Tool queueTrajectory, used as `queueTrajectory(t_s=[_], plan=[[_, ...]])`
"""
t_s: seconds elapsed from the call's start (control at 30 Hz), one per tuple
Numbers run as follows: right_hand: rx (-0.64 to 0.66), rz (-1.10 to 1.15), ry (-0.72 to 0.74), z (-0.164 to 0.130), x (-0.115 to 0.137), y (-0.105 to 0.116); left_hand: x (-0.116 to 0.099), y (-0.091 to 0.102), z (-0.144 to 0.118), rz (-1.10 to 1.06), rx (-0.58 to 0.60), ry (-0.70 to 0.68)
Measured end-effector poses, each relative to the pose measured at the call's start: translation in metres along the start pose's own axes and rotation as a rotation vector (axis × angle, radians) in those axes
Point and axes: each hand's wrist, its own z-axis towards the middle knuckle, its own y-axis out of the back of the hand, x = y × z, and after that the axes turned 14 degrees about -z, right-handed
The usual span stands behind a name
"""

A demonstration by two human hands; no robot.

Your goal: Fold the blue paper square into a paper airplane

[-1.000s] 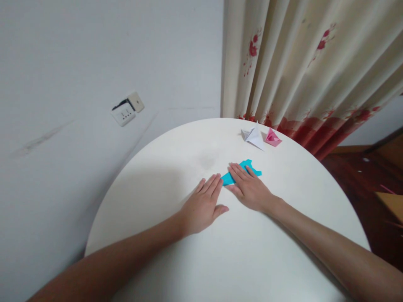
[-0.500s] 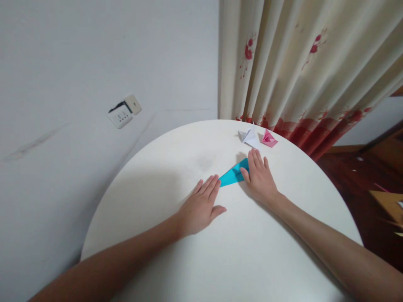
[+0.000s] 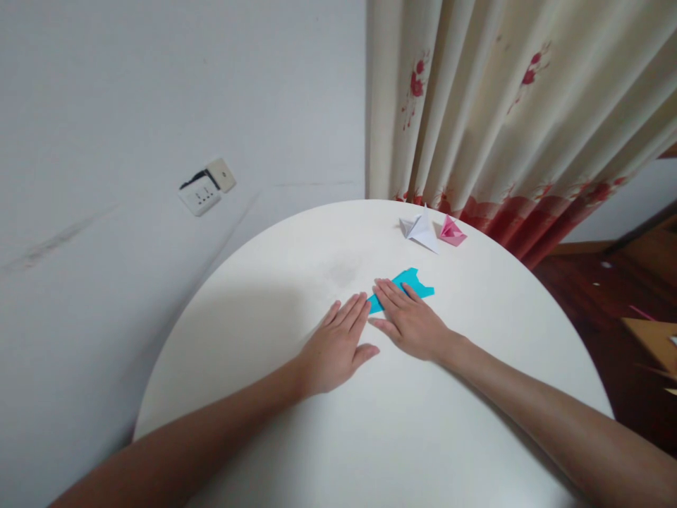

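Observation:
A folded piece of blue paper point(image 3: 413, 280) lies flat on the white round table point(image 3: 254, 282). It narrows to a point at its left end, and its wider right end has a notched edge. My left hand point(image 3: 338, 344) rests flat with its fingertips at the narrow tip, fingers stretched out. Across the middle of the paper lies my right hand point(image 3: 410, 319), palm down and fingers extended, hiding part of it. Neither hand grips anything.
Near the table's far edge stand a white folded-paper figure point(image 3: 422, 230) and a pink one point(image 3: 453, 231). Behind them hangs a floral curtain point(image 3: 465, 92). A wall with a socket point(image 3: 199, 195) borders the table on the left.
My right hand has slid left and nearer along the blue paper, from its wide end to its middle, uncovering the notched right edge. My left hand has stayed in place.

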Motion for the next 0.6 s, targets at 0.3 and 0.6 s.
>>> queueTrajectory(t_s=[0.3, 0.6], plan=[[0.012, -0.078, -0.355, 0.000, -0.042, -0.013, 0.000, 0.001, 0.001, 0.007, 0.034, 0.010], [-0.208, -0.064, -0.244, 0.003, -0.017, 0.000, 0.000, 0.002, 0.001, -0.026, 0.025, 0.011]])
